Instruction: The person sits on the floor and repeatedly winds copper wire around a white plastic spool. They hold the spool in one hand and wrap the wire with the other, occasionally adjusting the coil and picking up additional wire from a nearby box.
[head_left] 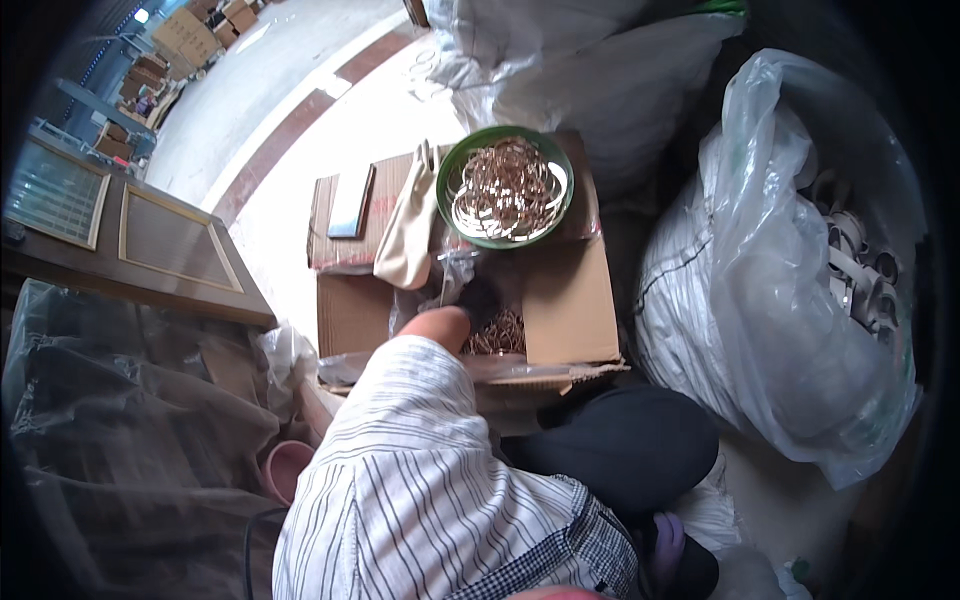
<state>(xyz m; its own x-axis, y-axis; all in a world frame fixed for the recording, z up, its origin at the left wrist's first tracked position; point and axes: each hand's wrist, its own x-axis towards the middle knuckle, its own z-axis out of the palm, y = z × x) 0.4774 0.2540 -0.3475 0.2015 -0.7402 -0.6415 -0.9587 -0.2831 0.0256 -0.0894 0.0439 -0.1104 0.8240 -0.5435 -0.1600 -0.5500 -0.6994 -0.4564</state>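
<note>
My left arm, in a striped sleeve, reaches down into an open cardboard box (570, 310). At the arm's end my left hand (480, 296) is a dark shape in shadow, its fingers hidden. Beside it lies a tangle of thin copper-coloured rings or wire pieces (497, 333). Crumpled clear plastic (458, 268) hangs at the hand's far side. Beyond, a green round bowl (447, 213) holds a heap of shiny copper-coloured loops (508, 185). A pale cloth glove (405, 245) is draped left of the bowl. I cannot make out my right hand.
A flat rectangular piece (350, 203) lies on the box flap. At right stands a plastic-lined sack (690, 260) with pale curled strips (850, 260). Left are a wooden panelled piece (180, 240), plastic-covered goods (130, 400) and a pink tub (287, 470). A purple object (668, 545) shows below my dark-clothed knee (640, 435).
</note>
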